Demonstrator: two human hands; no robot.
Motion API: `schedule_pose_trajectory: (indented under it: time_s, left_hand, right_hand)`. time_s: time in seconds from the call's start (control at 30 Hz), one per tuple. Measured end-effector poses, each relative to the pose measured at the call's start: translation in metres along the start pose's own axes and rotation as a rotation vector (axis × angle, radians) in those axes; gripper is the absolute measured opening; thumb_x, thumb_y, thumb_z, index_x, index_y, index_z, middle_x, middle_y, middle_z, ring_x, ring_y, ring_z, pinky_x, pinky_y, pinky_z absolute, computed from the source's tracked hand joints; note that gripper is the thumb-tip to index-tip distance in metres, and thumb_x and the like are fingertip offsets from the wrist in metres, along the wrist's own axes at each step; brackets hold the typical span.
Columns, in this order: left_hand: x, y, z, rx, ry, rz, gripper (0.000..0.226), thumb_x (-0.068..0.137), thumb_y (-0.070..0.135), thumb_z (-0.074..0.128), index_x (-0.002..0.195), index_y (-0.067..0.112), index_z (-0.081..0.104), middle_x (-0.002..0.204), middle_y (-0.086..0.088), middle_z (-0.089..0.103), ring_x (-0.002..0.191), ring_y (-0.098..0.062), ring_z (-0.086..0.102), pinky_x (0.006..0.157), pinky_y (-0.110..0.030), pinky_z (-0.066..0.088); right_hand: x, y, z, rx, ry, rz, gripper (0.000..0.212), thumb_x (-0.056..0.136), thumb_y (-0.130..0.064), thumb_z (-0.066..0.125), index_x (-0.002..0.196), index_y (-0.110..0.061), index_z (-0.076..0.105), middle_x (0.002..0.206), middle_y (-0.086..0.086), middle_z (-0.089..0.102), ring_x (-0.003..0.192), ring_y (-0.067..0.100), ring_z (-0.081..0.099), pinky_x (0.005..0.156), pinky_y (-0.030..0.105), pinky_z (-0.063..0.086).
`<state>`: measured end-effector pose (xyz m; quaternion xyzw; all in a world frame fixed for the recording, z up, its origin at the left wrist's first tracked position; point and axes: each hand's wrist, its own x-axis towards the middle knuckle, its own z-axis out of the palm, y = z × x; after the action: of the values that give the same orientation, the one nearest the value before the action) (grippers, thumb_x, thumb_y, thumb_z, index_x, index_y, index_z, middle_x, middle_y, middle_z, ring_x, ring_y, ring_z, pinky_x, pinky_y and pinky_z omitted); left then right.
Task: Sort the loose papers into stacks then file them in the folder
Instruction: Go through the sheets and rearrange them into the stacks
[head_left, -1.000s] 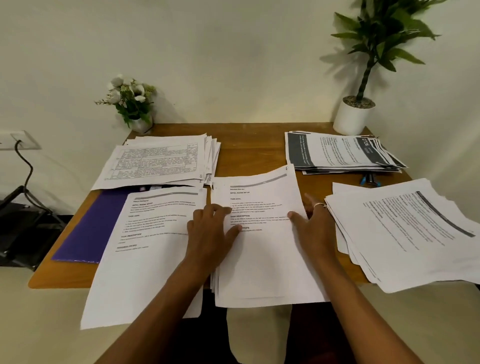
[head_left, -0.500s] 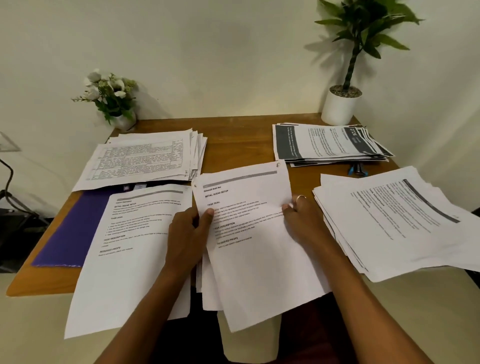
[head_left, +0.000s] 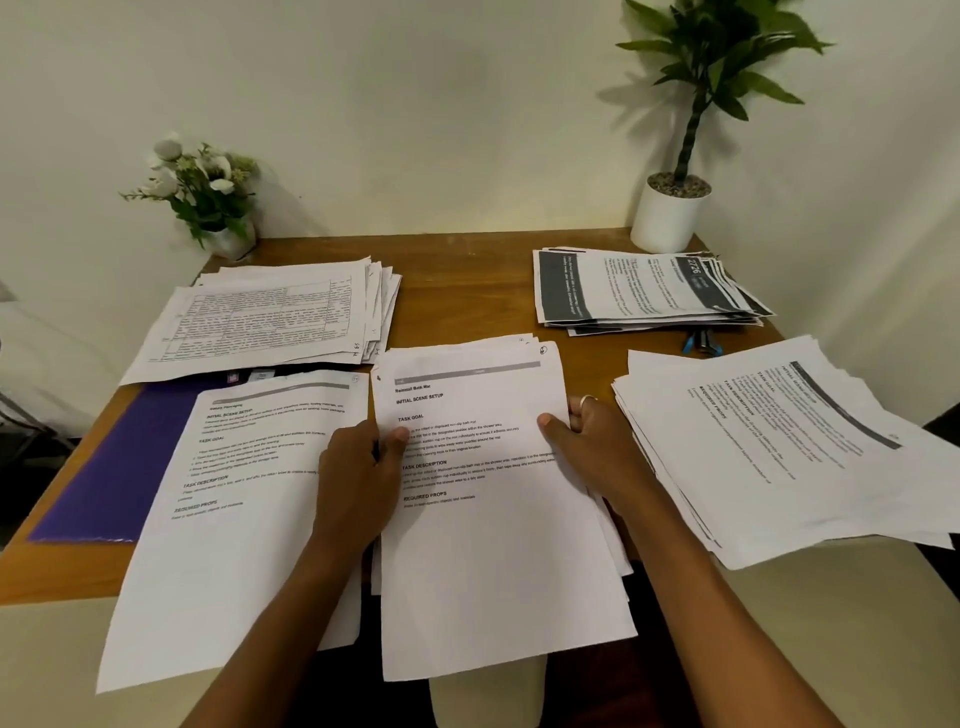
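So the middle pile of papers (head_left: 493, 545) sits dead centre in the lower half of the frame, hanging off the near edge of the wooden table (head_left: 467, 280). Both hands are on it. The left hand (head_left: 358, 478) pinches the pile's left edge, thumb on top of the print and fingers curled down along the side. The right hand (head_left: 592, 447) does the same on the right edge, thumb flat on the top sheet and the other fingers tucked behind; there's a ring (head_left: 587, 400) on one of them. The top sheet reads "INITIAL SCENE SETUP".

Just left of that pile lies a single printed sheet (head_left: 234, 545), partly covering the purple folder (head_left: 119, 467), which lies closed and flat at the left edge of the frame. Above those, at upper left, is a stack of table-style pages (head_left: 270, 317). At upper right there's a stack with dark bands (head_left: 639, 286), and a messy fanned stack (head_left: 779, 441) fills the right side, hanging off the table.

A small blue and black thing (head_left: 701, 340) pokes out between those two right stacks; I can't tell what it is. White flowers (head_left: 202, 187) sit in the back left corner, a potted plant (head_left: 670, 213) back right.
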<state>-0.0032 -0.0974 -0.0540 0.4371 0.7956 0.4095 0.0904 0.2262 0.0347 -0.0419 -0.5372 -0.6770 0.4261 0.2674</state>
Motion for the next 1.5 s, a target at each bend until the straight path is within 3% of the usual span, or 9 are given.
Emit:
schedule_pose_trajectory:
  time_s: [0.33, 0.5, 0.67, 0.83, 1.03, 1.13, 1.27, 1.4, 1.5]
  left_hand:
    - [0.0, -0.001, 0.003, -0.075, -0.021, 0.025, 0.057, 0.103, 0.048, 0.045, 0.066, 0.005, 0.05, 0.058, -0.003, 0.054, 0.052, -0.02, 0.05, 0.051, -0.036, 0.04]
    - [-0.002, 0.0, 0.003, -0.094, 0.016, 0.082, 0.061, 0.103, 0.057, 0.038, 0.075, 0.012, 0.067, 0.068, 0.003, 0.065, 0.061, -0.014, 0.059, 0.059, -0.038, 0.049]
    - [-0.001, -0.004, 0.008, 0.145, -0.053, 0.144, 0.015, 0.091, 0.039, 0.073, 0.101, 0.028, 0.072, 0.109, 0.007, 0.07, 0.104, -0.02, 0.058, 0.089, -0.043, 0.045]
    - [-0.002, -0.006, 0.009, 0.13, -0.068, 0.118, 0.024, 0.089, 0.041, 0.076, 0.11, 0.031, 0.069, 0.122, 0.005, 0.066, 0.113, -0.023, 0.054, 0.094, -0.041, 0.038]
    - [-0.001, -0.006, 0.009, 0.096, -0.074, 0.107, 0.029, 0.088, 0.036, 0.078, 0.114, 0.029, 0.067, 0.127, 0.003, 0.064, 0.116, -0.022, 0.052, 0.094, -0.036, 0.033]
    - [-0.001, -0.006, 0.009, 0.096, -0.066, 0.112, 0.029, 0.088, 0.036, 0.077, 0.114, 0.03, 0.067, 0.127, 0.004, 0.064, 0.116, -0.022, 0.052, 0.096, -0.039, 0.035]
    - [-0.001, -0.006, 0.009, 0.109, -0.069, 0.115, 0.028, 0.088, 0.036, 0.077, 0.114, 0.031, 0.067, 0.127, 0.004, 0.065, 0.116, -0.024, 0.053, 0.096, -0.04, 0.036]
    - [-0.002, -0.006, 0.008, 0.104, -0.065, 0.115, 0.029, 0.088, 0.037, 0.078, 0.114, 0.032, 0.066, 0.126, 0.005, 0.064, 0.116, -0.024, 0.053, 0.095, -0.04, 0.036]
    - [-0.002, -0.006, 0.007, 0.094, -0.063, 0.122, 0.028, 0.088, 0.038, 0.078, 0.113, 0.032, 0.066, 0.125, 0.006, 0.064, 0.115, -0.022, 0.053, 0.095, -0.039, 0.036]
  right_hand:
    - [0.002, -0.003, -0.005, 0.023, -0.01, 0.007, 0.021, 0.1, -0.036, 0.064, 0.114, -0.021, 0.064, 0.112, -0.008, 0.069, 0.095, 0.006, 0.065, 0.072, 0.017, 0.047]
    - [0.02, -0.023, -0.072, 0.024, 0.122, -0.094, 0.006, 0.099, -0.027, 0.063, 0.101, -0.024, 0.068, 0.088, -0.026, 0.072, 0.084, -0.007, 0.067, 0.07, 0.006, 0.043]
    - [0.05, -0.013, -0.147, -0.471, 0.206, -0.024, 0.032, 0.1, -0.022, 0.063, 0.072, -0.015, 0.048, 0.078, 0.0, 0.056, 0.086, 0.029, 0.058, 0.064, 0.027, 0.03]
    - [0.059, 0.026, -0.147, -0.706, 0.237, 0.172, 0.023, 0.105, -0.024, 0.053, 0.115, -0.005, 0.059, 0.126, 0.024, 0.062, 0.12, 0.045, 0.055, 0.103, 0.049, 0.038]
    - [0.054, 0.03, -0.117, -0.744, 0.525, 0.018, 0.067, 0.089, -0.007, 0.072, 0.15, -0.012, 0.043, 0.147, 0.022, 0.041, 0.13, 0.044, 0.038, 0.105, 0.053, 0.028]
    - [0.044, 0.013, -0.087, -0.604, 0.499, -0.197, 0.062, 0.091, -0.007, 0.07, 0.148, -0.017, 0.048, 0.147, 0.015, 0.047, 0.135, 0.036, 0.039, 0.107, 0.049, 0.03]
    - [0.027, -0.013, -0.035, -0.226, 0.228, -0.261, 0.029, 0.095, -0.026, 0.07, 0.123, -0.017, 0.071, 0.111, 0.002, 0.07, 0.095, 0.014, 0.065, 0.084, 0.021, 0.045]
    - [0.017, -0.017, 0.005, -0.209, 0.016, -0.151, 0.055, 0.089, -0.038, 0.077, 0.137, -0.016, 0.063, 0.115, -0.001, 0.068, 0.101, 0.013, 0.063, 0.086, 0.025, 0.047]
    - [0.016, -0.016, 0.018, -0.167, 0.094, -0.132, 0.064, 0.086, -0.033, 0.081, 0.143, -0.016, 0.056, 0.129, 0.003, 0.061, 0.118, 0.02, 0.06, 0.097, 0.033, 0.051]
